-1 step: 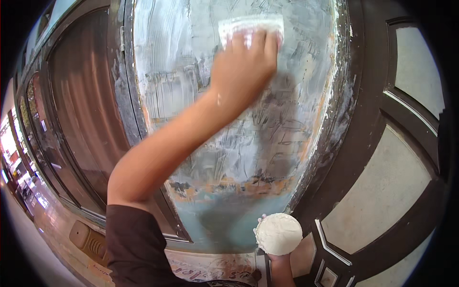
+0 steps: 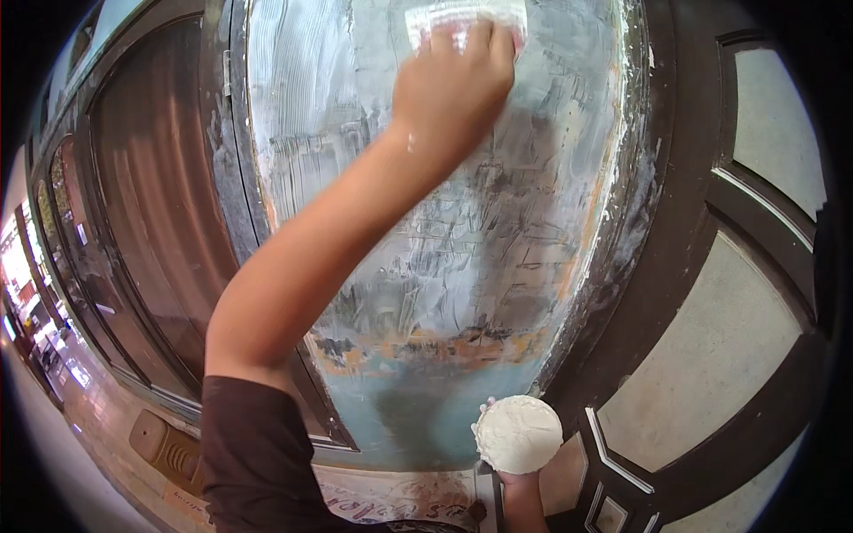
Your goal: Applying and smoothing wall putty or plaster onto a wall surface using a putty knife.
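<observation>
High on the wall panel (image 2: pixel 426 231), my left hand (image 2: pixel 453 89) grips a wide, pale putty scraper (image 2: pixel 466 16) smeared white, its flat blade against the surface. The panel is coated with streaky grey-white putty over patches of grey, orange and pale blue-green. Low on the right, my right hand (image 2: pixel 487 410) holds up a round tub, its rim and sides hidden by a heap of white putty (image 2: pixel 520 433); a few fingertips show at its left edge, and the rest of the hand is behind it.
Dark brown frames border the panel, with a panelled door (image 2: pixel 711 355) on the right and a brown curtained window (image 2: pixel 160 160) on the left. A brown plastic stool (image 2: pixel 164 441) stands at the lower left. A pale printed sheet (image 2: pixel 391 495) lies below the panel.
My left hand and the scraper have slid a little upward on the wall panel. My right hand and the tub of putty stay in place.
</observation>
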A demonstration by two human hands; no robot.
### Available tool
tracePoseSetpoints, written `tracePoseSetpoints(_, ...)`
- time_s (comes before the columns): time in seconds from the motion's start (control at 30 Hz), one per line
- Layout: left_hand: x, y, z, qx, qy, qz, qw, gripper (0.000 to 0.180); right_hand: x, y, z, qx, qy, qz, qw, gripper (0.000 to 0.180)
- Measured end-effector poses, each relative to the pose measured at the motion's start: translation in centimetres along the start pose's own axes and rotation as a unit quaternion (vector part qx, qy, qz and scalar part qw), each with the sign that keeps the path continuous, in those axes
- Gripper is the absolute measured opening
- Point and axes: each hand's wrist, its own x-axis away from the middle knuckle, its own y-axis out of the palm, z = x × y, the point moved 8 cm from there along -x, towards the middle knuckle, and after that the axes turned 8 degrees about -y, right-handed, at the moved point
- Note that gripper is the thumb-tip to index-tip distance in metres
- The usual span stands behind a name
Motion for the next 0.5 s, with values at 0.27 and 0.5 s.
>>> tracePoseSetpoints(0.27,0.0,11.9,0.5,-0.132,0.054,-0.011,0.99,0.038,0.0,-1.9,-3.1,-0.007,-0.07,0.042,0.997,0.069)
tracePoseSetpoints(0.5,18.5,6.0,9.5,-0.04,0.1,-0.146,0.983,0.046,0.9,-2.4,-3.4,-0.008,-0.069,0.036,0.997,0.073)
